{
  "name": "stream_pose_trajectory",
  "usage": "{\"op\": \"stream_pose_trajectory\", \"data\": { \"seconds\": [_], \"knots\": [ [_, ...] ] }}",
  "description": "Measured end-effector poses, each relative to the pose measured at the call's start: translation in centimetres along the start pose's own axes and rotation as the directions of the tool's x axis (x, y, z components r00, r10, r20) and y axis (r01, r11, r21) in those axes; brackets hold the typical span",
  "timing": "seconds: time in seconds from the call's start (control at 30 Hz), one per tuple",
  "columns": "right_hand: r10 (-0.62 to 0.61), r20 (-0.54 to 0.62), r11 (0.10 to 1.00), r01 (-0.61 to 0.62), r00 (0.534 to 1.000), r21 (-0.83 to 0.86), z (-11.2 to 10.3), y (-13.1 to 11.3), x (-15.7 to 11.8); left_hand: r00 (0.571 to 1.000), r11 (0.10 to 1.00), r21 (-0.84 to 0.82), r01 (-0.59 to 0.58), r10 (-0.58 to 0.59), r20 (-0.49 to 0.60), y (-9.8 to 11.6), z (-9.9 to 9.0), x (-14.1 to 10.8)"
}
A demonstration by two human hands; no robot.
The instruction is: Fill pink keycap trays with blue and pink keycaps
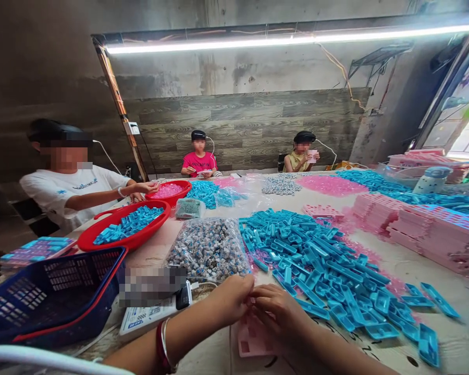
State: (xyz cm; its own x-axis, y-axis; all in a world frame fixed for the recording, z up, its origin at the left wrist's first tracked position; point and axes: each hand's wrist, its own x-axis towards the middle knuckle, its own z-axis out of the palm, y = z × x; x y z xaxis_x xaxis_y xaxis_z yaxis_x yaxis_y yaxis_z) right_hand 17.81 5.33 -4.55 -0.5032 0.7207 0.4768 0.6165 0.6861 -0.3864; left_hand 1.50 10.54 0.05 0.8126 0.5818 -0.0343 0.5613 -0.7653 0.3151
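My left hand point(234, 297) is closed, with its fingers curled at the top edge of a pink plastic plate with square holes point(254, 344). Whatever its fingertips pinch is hidden. My right hand point(279, 315) lies over the plate's right side, its fingers bent and pressed together, close against my left hand. Its fingertips are hidden too. Just beyond my hands, a large heap of blue plastic key-shaped pieces point(320, 260) spreads to the right. A clear bag of small grey-white switch-like parts point(207, 247) lies ahead of my left hand.
A dark blue basket point(50, 302) stands at left, near a red basin point(140, 239) of blue pieces. Stacked pink plates point(433, 229) sit at right. A white power strip point(152, 312) lies beside my left forearm. Three people sit around the table, one close at left point(74, 192).
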Motion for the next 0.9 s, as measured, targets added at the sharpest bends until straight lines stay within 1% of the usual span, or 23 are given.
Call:
{"op": "stream_pose_trajectory", "data": {
  "seconds": [0.1,0.17,0.27,0.33,0.43,0.5,0.57,0.63,0.7,0.8,0.9],
  "knots": [
    [-0.001,-0.023,1.000,0.001,1.000,0.001,0.2,0.1,-0.1,1.000,0.999,0.039,0.000,0.000,-0.002,0.0,0.0,0.3],
    [0.023,-0.031,0.999,-0.022,0.999,0.033,0.1,0.1,-0.1,1.000,0.999,0.035,0.015,-0.014,-0.019,-0.1,0.0,0.3],
    [0.119,-0.020,0.981,-0.115,0.993,0.155,-0.3,0.0,-0.1,0.999,1.000,-0.011,0.019,-0.019,-0.040,-0.2,0.0,0.0],
    [0.191,0.017,0.948,-0.189,0.981,0.256,-0.6,0.0,0.0,0.999,0.998,-0.054,0.013,-0.015,-0.051,-0.4,0.1,-0.4],
    [0.267,0.097,0.862,-0.283,0.959,0.422,-0.9,0.2,0.3,0.996,0.994,-0.110,0.005,-0.014,-0.083,-0.7,0.4,-1.0],
    [0.312,0.151,0.765,-0.342,0.938,0.546,-0.9,0.5,0.6,0.995,0.991,-0.137,0.003,-0.017,-0.099,-0.9,0.7,-1.2],
    [0.368,0.195,0.663,-0.404,0.909,0.631,-0.7,0.8,1.0,0.994,0.988,-0.154,-0.003,-0.014,-0.107,-1.0,0.9,-1.4],
    [0.438,0.227,0.597,-0.470,0.870,0.650,-0.5,1.0,1.3,0.993,0.988,-0.155,-0.008,-0.010,-0.116,-1.0,0.9,-1.4],
    [0.487,0.248,0.565,-0.518,0.838,0.642,-0.3,1.2,1.5,0.992,0.990,-0.140,-0.002,-0.016,-0.123,-0.9,0.8,-1.5],
    [0.515,0.251,0.558,-0.543,0.820,0.628,-0.3,1.3,1.8,0.992,0.991,-0.134,0.007,-0.023,-0.121,-0.6,0.6,-1.7],
    [0.526,0.251,0.575,-0.558,0.812,0.599,-0.4,1.3,2.1,0.993,0.987,-0.157,0.013,-0.032,-0.116,-0.4,0.4,-1.7]
  ]
}}
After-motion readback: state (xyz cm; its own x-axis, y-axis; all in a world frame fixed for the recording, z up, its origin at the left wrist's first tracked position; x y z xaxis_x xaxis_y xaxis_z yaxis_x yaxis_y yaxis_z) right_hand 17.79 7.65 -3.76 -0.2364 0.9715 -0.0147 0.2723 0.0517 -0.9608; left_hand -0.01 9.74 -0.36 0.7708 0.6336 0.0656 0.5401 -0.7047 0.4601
